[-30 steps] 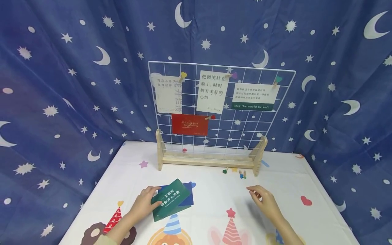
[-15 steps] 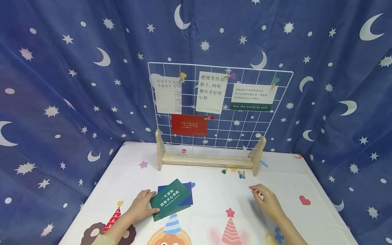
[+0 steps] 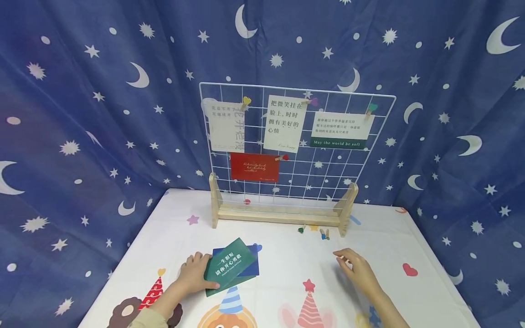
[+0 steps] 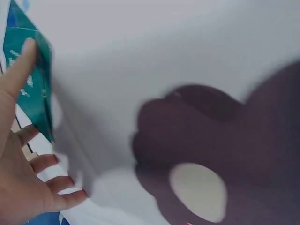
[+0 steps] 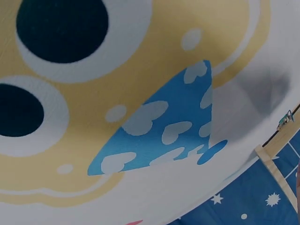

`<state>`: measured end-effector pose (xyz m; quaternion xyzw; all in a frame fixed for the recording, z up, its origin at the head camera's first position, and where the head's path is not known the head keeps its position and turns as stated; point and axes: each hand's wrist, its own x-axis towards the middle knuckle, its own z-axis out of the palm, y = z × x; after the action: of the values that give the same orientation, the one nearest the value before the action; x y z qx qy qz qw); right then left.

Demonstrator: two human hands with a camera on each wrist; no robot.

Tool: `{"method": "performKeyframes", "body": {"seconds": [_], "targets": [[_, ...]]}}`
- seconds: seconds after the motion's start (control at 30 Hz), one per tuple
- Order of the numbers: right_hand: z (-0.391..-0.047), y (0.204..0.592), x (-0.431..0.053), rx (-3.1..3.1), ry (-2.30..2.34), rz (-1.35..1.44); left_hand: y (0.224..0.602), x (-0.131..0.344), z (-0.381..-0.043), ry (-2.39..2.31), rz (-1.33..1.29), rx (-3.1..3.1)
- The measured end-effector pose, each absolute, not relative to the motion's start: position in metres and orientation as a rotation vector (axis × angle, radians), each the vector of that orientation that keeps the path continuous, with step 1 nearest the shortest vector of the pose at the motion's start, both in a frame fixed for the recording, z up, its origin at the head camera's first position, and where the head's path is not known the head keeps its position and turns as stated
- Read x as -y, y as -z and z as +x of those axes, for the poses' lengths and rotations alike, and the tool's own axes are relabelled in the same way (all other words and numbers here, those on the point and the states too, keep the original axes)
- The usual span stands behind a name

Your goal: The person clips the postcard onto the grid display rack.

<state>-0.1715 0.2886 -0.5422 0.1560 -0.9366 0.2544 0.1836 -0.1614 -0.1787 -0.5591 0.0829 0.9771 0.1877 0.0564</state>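
Cartoon figures (image 3: 242,319) in party hats (image 3: 231,301) line the near edge of a white tablecloth (image 3: 287,259) as a person in a pale sleeve (image 3: 149,319) works over it with both hands. The left hand (image 3: 193,275) grips the left end of a green card (image 3: 231,264), thumb over its face and forefinger at its edge, the remaining fingers loosely spread beside it (the left wrist view shows them best). The green card, lettered in white, lies aslant over a blue card (image 3: 252,268) on the tablecloth, at the person's left. The right hand (image 3: 358,271) hangs above the tablecloth, well apart from the cards, fingers loosely bent, thumb and forefinger parted. Farther off, a dark green clip (image 3: 301,230) and, to its right, a blue clip (image 3: 322,235) with another clip (image 3: 327,236) close beside it lie just in front of a wooden stand (image 3: 279,215). The stand carries a white wire grid (image 3: 361,94), where a red card (image 3: 254,167) hangs lowest by a red clip (image 3: 285,157). Above it, from left, are a pale card (image 3: 223,132) under a yellow clip (image 3: 246,100), a tall white card (image 3: 283,127) under a purple clip (image 3: 313,101), and a white-and-green card (image 3: 340,130) reading "May the world be soft" under a teal clip (image 3: 372,107). Behind everything falls a blue curtain (image 3: 123,45) patterned with white moons and stars.
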Motion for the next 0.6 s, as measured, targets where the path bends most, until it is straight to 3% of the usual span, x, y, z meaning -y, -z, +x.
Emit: {"method": "performKeyframes", "body": {"seconds": [0.6], "targets": [[-0.1706,0.5502,-0.2880,2.674,-0.739,0.462,0.5536,0.1713,-0.1613,-0.563,0.189,-2.955]]}}
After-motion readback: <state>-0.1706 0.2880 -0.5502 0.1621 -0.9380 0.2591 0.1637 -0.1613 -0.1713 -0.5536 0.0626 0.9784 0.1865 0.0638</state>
